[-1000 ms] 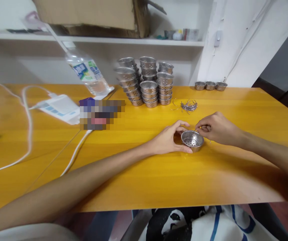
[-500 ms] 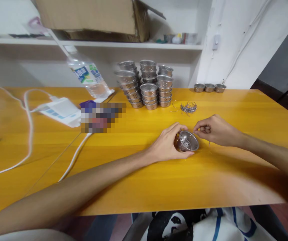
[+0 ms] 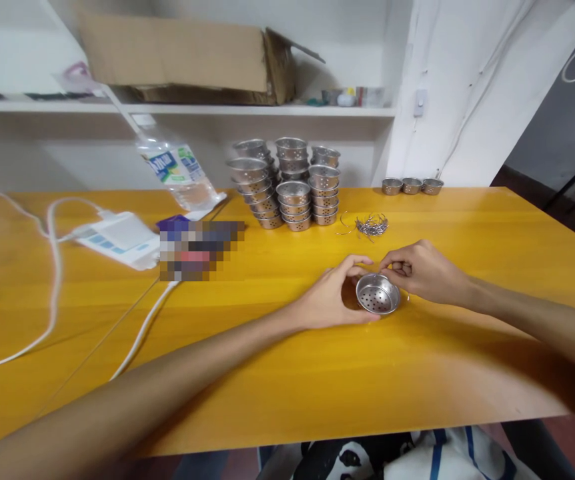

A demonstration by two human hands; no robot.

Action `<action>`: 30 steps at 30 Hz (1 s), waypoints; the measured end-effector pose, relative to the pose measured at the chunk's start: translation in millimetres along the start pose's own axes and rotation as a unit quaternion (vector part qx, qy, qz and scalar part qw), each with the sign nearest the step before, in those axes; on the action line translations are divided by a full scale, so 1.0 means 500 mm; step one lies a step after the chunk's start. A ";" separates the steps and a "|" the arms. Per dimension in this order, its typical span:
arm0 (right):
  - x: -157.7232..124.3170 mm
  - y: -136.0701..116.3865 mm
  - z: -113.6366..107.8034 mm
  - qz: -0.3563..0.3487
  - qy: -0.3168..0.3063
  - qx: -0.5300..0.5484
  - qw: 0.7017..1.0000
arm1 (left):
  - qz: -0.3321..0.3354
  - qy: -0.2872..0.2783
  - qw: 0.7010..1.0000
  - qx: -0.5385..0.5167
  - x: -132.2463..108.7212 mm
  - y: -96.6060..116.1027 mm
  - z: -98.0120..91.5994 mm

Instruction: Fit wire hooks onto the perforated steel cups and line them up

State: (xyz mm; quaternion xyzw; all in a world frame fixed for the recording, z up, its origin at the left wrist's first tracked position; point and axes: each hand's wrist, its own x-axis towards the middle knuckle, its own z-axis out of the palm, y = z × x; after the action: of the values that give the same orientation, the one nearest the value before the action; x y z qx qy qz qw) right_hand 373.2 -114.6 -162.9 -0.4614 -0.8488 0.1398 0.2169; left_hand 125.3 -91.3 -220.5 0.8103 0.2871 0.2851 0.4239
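Note:
A small perforated metal strainer basket (image 3: pixel 378 301) stands on the yellow table, its opening tilted toward me. My left hand (image 3: pixel 340 293) curls round its left side, thumb along the near lower side and the index finger lifted by the far rim. At the basket's far right rim, my right hand (image 3: pixel 410 270) pinches a thin metal wire (image 3: pixel 408 298), whose end pokes out below the fingers. Most of the wire is hidden by the fingers. Beyond the hands lies a tangled pile of similar bent wires (image 3: pixel 372 227).
Several stacks of strainer baskets (image 3: pixel 295 203) stand at the back, and three single baskets (image 3: pixel 411 186) sit by the wall. To the left are a plastic bottle (image 3: pixel 180 167), a white power strip (image 3: pixel 120 239) with cables, and a blurred-out item. A cardboard box (image 3: pixel 182 60) rests on the shelf.
My right hand has moved left and now meets the basket's rim with the wire. The basket has tilted a little within my left hand, and the view has shifted slightly upward.

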 end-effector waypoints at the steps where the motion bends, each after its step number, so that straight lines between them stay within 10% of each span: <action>1: 0.000 -0.001 0.000 -0.001 0.003 0.000 1.000 | -0.005 -0.016 0.999 -0.037 0.003 -0.004 -0.004; 30: -0.002 -0.018 0.034 0.008 0.022 0.041 0.999 | -0.016 -0.128 0.963 -0.236 0.023 -0.028 -0.038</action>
State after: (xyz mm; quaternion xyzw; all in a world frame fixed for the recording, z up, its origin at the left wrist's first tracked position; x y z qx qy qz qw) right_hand 358.8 -120.6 -173.8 -0.4615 -0.8339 0.1663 0.2530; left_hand 116.6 -66.6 -221.0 0.7121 0.1679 0.2321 0.6410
